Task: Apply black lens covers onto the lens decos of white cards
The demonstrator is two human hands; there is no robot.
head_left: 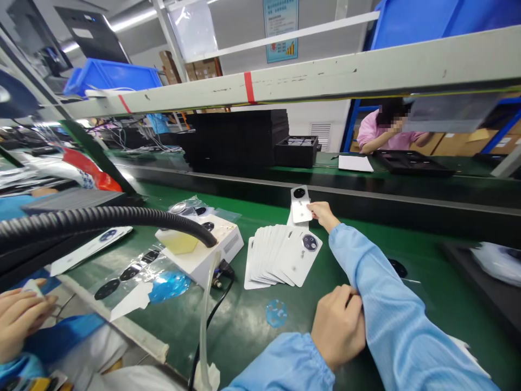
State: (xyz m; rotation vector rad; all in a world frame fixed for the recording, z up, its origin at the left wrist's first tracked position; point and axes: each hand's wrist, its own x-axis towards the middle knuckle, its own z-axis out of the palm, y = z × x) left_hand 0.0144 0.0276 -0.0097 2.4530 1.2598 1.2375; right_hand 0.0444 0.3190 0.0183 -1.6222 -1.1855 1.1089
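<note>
My right hand point(323, 214) pinches the edge of a white phone-shaped card point(301, 205) with a round black lens piece at its top. The card stands past a fanned row of similar white cards point(280, 256) lying on the green bench mat point(252, 320). The top card of the row carries a round dark lens piece. My left hand point(337, 326) crosses below and grips the blue sleeve point(391, 304) of my right arm. At far left, a co-worker's hand point(20, 315) holds a small white piece.
A white box device point(203, 252) with a yellow pad stands left of the cards, under a black corrugated hose point(93, 220). Clear film with black discs point(130, 274) and a round blue film point(277, 313) lie on the mat. A raised rail point(260, 81) crosses above.
</note>
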